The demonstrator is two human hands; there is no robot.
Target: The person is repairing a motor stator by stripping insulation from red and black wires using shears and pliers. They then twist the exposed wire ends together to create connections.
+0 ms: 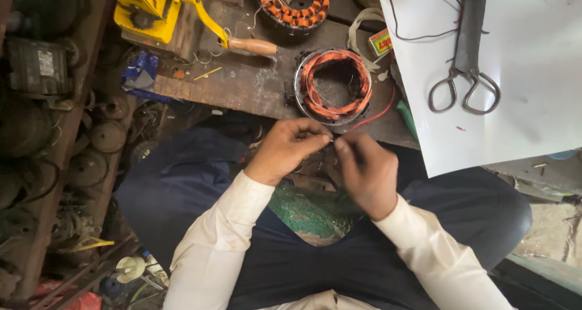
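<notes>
Left hand: the left hand [290, 147] sits just under the worktop's near edge, fingers curled in, thumb and fingertips pinched on a thin wire [333, 139] that is barely visible.
Right hand: the right hand [365, 170] lies at 3 o'clock of the left, almost touching it, fingertips closed on the same wire; whether the wire runs on to the winding cannot be told.
Stator: a round stator [334, 87] with orange copper coils stands on the worktop at 12 o'clock of the hands, its rim close to the near edge.
Red lead: a red lead [379, 113] curves off the stator at 4 o'clock, along that edge.
Worktop: the dark wooden worktop [242, 85] ends in a straight near edge just above the knuckles; bare wood lies at 9 o'clock of the stator.
White sheet: a white sheet [521, 73] overhangs the edge at 2 o'clock of the hands, its lower corner near the right wrist.
Scissors: dark scissors [465, 79] lie on the sheet, handles toward the person.
Yellow tool: a yellow tool [151, 6] with a wooden handle [251, 45] stands at 11 o'clock.
Open room: the lap, in dark cloth, is the only open space, at 6 o'clock of the hands; motor parts crowd the floor at 9 o'clock.
</notes>
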